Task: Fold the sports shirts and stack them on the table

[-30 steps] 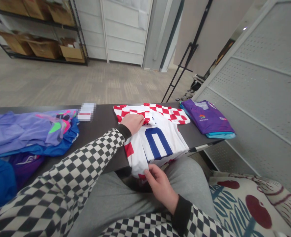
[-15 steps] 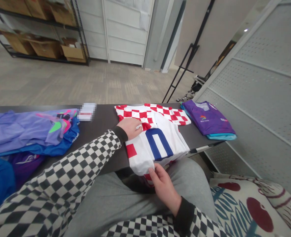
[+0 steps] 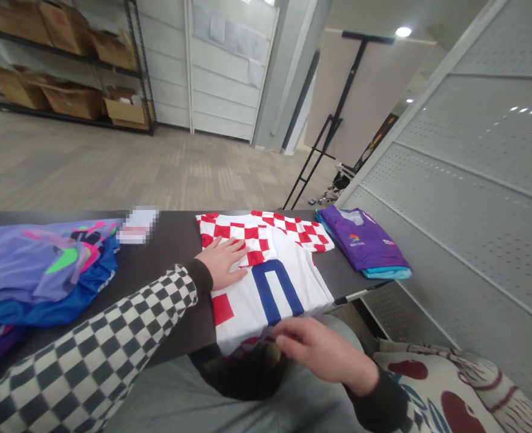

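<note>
A white jersey (image 3: pixel 241 325) with red checks and a blue number lies on the dark table, its left side folded inward and its lower edge hanging over the front. My left hand (image 3: pixel 220 263) rests flat on the folded checked part, fingers spread. At the front hem, my right hand (image 3: pixel 317 349) is closed with thumb and fingers around the jersey's lower edge; its fingertips are slightly blurred and the pinched cloth is partly hidden.
A folded purple jersey (image 3: pixel 360 237) lies on a light-blue one at the table's right end. Loose lavender and blue garments (image 3: pixel 35 258) cover the left side. A blurred white card (image 3: pixel 138 225) lies between. A perforated partition (image 3: pixel 464 198) stands at right, a patterned cushion (image 3: pixel 423 379) below.
My left hand has flattened and spread on the folded cloth. My right hand has turned over at the hem, palm more downward. The whole view has shifted as my head tilted up.
</note>
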Available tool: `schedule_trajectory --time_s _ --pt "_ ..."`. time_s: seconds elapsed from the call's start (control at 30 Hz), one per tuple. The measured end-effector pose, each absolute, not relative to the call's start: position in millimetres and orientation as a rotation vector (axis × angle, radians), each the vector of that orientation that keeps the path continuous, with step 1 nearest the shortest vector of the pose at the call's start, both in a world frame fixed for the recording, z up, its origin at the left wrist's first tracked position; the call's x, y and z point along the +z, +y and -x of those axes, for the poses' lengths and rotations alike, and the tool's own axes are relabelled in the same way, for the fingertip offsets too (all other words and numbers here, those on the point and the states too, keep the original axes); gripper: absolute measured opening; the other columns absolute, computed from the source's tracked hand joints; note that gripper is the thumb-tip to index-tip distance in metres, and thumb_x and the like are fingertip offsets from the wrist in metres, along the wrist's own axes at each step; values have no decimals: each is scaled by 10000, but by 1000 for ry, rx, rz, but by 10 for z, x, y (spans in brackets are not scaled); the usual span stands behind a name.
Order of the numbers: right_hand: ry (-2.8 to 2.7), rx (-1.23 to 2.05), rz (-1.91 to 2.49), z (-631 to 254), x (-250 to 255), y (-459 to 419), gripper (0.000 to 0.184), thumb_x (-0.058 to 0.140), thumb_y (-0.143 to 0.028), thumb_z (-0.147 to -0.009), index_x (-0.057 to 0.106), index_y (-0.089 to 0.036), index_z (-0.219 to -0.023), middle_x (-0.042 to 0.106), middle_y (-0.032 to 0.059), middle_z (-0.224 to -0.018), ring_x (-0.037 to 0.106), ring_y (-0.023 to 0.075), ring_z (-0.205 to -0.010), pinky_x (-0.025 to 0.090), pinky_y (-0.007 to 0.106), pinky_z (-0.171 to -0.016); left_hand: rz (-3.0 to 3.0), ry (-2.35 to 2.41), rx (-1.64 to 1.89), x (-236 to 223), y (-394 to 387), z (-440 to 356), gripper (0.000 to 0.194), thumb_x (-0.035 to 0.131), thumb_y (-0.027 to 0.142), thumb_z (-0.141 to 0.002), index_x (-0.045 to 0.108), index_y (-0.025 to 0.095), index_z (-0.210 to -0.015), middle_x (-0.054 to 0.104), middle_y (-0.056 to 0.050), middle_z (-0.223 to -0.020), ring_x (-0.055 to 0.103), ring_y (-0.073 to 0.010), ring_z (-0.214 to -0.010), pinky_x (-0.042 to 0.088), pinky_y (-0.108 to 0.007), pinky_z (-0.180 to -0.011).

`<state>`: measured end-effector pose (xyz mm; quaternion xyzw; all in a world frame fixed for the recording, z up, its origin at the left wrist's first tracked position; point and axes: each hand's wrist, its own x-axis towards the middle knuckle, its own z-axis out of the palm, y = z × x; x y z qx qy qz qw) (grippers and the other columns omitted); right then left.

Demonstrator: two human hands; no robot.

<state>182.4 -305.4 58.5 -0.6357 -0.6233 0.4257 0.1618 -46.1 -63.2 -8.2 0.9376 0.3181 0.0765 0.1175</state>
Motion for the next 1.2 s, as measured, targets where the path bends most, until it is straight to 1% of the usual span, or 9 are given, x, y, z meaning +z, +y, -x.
schedule_trajectory --time_s 0.13,0.23,0.3,0.4,0.5,0.67,0.8,1.0,1.2 --pt "-1741 769 1811 -1850 835 -2489 261 609 -384 -1043 830 -251 -1078 824 30 -915 713 227 -812 538 336 -765 -2732 1166 374 -65 -426 549 572 445 512 -1119 624 284 -1612 497 -110 -1769 402 -354 -1673 242 -629 -1388" --pt "-1848 425 1770 -1906 699 -1948 304 567 -290 -1032 823 -223 -1181 842 106 -1160 757 275 -1062 571 414 -1000 -2673 1255 383 -40 -251 661 527 452 429 -1110 682 259 -1554 550 -123 -1728 485 -342 -1622 312 -605 -1370" --pt "-1988 306 1721 -1943 539 -1634 364 548 -244 -1022 816 -193 -1263 800 162 -1348 728 304 -1259 533 466 -1154 -2665 1196 327 -17 -184 718 528 477 395 -1093 686 238 -1552 564 -129 -1716 502 -321 -1614 327 -575 -1372" --pt "-2193 258 1699 -1982 323 -1348 415 537 -262 -1039 805 -160 -1338 734 201 -1491 672 335 -1407 482 515 -1258 -2663 1139 251 4 -145 749 585 545 443 -1068 624 252 -1615 513 -116 -1754 432 -320 -1661 261 -603 -1395" --pt "-2242 214 1796 -2029 216 -1282 438 528 -313 -1062 799 -168 -1374 717 199 -1527 660 363 -1436 482 551 -1261 -2616 1286 365 -15 -92 758 605 499 483 -1094 574 262 -1653 458 -101 -1793 367 -320 -1695 236 -610 -1403" --pt "-2229 174 1921 -2121 201 -1356 437 516 -356 -1088 796 -194 -1382 722 177 -1527 664 367 -1424 502 549 -1226 -2498 1483 334 -73 31 813 560 481 464 -1096 591 311 -1623 482 -105 -1780 410 -340 -1668 259 -664 -1378" --pt "-2242 153 1912 -2180 168 -1393 453 484 -366 -1104 767 -197 -1415 696 167 -1564 638 361 -1454 494 558 -1227 -2548 1475 388 -66 32 793 664 462 531 -1090 520 252 -1690 395 -125 -1826 255 -379 -1731 114 -684 -1406" --pt "-2262 222 1814 -2376 152 -1332 465 518 -469 -1088 778 -208 -1372 732 164 -1507 664 368 -1416 522 570 -1212 -2507 1418 205 -54 -25 739 773 458 586 -1076 428 202 -1746 318 -148 -1854 277 -362 -1726 166 -648 -1404" --pt "-1690 -63 2248 -3230 303 -1083 488 544 -346 -1035 750 -74 -1384 752 292 -1401 717 422 -1315 544 530 -1121 -2529 1384 340 -49 -14 733 721 450 538 -1088 457 212 -1732 305 -124 -1861 252 -333 -1737 144 -607 -1420"
